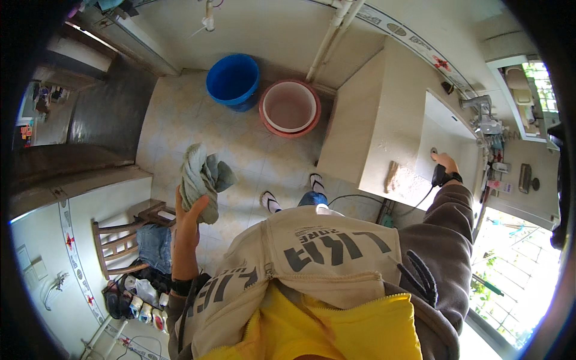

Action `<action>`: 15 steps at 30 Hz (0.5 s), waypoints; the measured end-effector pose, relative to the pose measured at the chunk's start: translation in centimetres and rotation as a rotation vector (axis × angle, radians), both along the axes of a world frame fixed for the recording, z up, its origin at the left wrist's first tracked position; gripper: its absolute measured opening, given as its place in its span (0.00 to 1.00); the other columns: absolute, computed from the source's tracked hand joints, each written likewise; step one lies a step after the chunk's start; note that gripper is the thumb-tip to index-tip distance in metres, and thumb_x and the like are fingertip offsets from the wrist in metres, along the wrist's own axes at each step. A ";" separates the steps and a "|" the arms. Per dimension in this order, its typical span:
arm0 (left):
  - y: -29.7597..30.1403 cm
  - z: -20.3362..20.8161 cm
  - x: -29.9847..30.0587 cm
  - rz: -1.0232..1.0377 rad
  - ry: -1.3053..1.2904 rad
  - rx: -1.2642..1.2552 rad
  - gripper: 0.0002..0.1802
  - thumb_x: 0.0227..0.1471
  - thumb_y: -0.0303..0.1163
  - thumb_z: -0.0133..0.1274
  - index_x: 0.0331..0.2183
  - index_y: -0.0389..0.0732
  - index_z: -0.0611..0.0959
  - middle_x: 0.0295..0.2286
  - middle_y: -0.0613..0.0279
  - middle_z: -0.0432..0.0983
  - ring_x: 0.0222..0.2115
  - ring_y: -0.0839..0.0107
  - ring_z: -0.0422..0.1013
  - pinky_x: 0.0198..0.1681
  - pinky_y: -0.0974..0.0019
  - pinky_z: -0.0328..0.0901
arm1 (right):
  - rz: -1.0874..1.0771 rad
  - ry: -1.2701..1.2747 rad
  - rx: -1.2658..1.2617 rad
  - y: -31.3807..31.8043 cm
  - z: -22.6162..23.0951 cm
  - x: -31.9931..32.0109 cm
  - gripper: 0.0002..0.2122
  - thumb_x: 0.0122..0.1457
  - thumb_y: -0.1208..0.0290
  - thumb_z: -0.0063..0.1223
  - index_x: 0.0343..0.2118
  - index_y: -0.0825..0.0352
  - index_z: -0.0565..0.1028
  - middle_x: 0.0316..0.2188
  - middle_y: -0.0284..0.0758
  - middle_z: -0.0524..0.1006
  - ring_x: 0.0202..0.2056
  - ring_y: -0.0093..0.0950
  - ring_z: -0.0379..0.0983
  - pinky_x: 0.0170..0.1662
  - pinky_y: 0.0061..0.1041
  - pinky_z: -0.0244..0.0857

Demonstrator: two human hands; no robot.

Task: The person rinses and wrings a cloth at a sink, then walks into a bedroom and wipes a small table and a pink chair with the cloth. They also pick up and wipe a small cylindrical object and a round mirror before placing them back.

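Note:
My left hand (pixel 191 211) is closed round a wrung, grey-green cloth (pixel 203 180) and holds it up over the floor on the left. On the right, my right arm reaches into a white sink (pixel 459 129). The fingers of my right hand (pixel 445 162) are drawn together at the drain (pixel 434 151) in the basin; what they pinch, if anything, is too small to make out. A black band with a cable sits on the right wrist. Over the basin's far edge stands a metal faucet (pixel 480 111).
A blue bucket (pixel 233 81) and nested pink and white basins (pixel 290 108) stand on the tiled floor ahead. A brown patch (pixel 393 178) marks the sink's front ledge. A wooden chair (pixel 114 243) with jeans (pixel 155 247) is at left. A barred window (pixel 510 270) is at right.

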State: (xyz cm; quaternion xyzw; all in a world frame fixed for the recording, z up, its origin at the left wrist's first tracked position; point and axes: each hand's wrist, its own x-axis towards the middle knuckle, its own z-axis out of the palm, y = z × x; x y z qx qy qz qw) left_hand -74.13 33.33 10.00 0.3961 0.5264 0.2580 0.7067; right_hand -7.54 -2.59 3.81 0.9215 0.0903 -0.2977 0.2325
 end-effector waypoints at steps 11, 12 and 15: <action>5.0 -0.9 -5.8 -0.018 -0.015 0.017 0.36 0.43 0.28 0.64 0.53 0.38 0.65 0.44 0.56 0.71 0.43 0.65 0.69 0.46 0.63 0.65 | 0.169 -0.387 0.844 12.8 -4.1 -5.7 0.24 0.63 0.59 0.39 0.62 0.59 0.59 0.62 0.41 0.59 0.63 0.36 0.52 0.63 0.36 0.47; 5.7 -0.7 -6.8 -0.034 -0.004 0.031 0.36 0.43 0.28 0.64 0.53 0.38 0.65 0.44 0.56 0.71 0.43 0.65 0.69 0.46 0.63 0.65 | 0.107 -0.387 0.819 11.1 -3.2 -3.8 0.24 0.63 0.59 0.39 0.62 0.60 0.59 0.61 0.41 0.59 0.62 0.35 0.53 0.63 0.36 0.48; 8.8 -0.6 -8.9 -0.048 0.009 0.014 0.38 0.43 0.32 0.64 0.53 0.37 0.64 0.43 0.55 0.71 0.43 0.65 0.70 0.46 0.64 0.65 | 0.175 -0.413 0.535 6.6 0.6 2.0 0.24 0.64 0.62 0.39 0.62 0.62 0.58 0.60 0.39 0.62 0.60 0.33 0.56 0.60 0.35 0.52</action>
